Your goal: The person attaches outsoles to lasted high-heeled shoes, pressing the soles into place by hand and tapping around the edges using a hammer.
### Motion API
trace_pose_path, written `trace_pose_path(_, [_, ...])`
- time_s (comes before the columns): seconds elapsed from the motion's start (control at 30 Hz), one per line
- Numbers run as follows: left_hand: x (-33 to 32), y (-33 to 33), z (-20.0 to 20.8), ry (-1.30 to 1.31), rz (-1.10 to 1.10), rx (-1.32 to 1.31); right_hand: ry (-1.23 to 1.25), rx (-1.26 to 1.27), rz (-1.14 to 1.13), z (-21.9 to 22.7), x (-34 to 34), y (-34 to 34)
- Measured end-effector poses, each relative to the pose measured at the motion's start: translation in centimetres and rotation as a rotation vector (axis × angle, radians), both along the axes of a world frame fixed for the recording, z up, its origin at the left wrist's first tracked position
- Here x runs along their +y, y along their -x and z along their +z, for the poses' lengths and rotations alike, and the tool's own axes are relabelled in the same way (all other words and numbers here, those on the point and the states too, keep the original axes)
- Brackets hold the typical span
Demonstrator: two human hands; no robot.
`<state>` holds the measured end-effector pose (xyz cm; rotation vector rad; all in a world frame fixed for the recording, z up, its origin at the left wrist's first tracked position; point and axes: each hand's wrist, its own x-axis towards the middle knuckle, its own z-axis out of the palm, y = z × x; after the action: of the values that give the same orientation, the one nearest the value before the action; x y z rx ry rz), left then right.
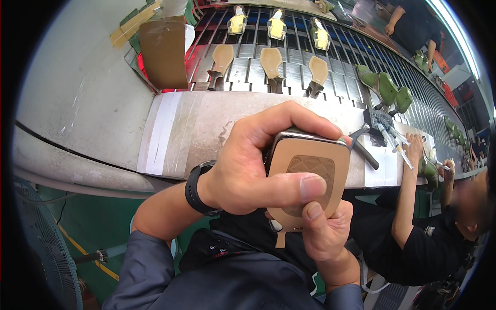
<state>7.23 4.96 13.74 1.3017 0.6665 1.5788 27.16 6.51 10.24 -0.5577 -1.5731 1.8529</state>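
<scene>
Close in front of me, both hands grip a shoe, its flat tan sole facing up. The sole has a darker inset with a diamond pattern, and a dark shiny edge shows along its top and left side. My left hand, with a black watch on the wrist, wraps its fingers over the top edge and presses its thumb across the inset. Lower down, my right hand closes round the lower right side, its thumb on the sole below the left thumb. A narrow tan strip hangs from the bottom. The shoe's underside is hidden.
On the slatted conveyor ahead lie several tan soles with heels and yellow-filled pieces. Green heeled shoes, a hammer and syringes sit right. A co-worker works beside me; a fan stands lower left.
</scene>
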Motion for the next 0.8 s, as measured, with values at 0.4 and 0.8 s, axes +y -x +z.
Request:
trace_pose_path(0.4, [-0.3, -0.3, 0.6, 0.068, -0.04, -0.023, 0.011, -0.006, -0.023, -0.1, 0.0, -0.4])
trace_pose_path(0.8, [3.9, 1.8, -0.8, -0.13, -0.002, 0.06, 0.22, 0.103, -0.017, 1.3, 3.2, -0.3])
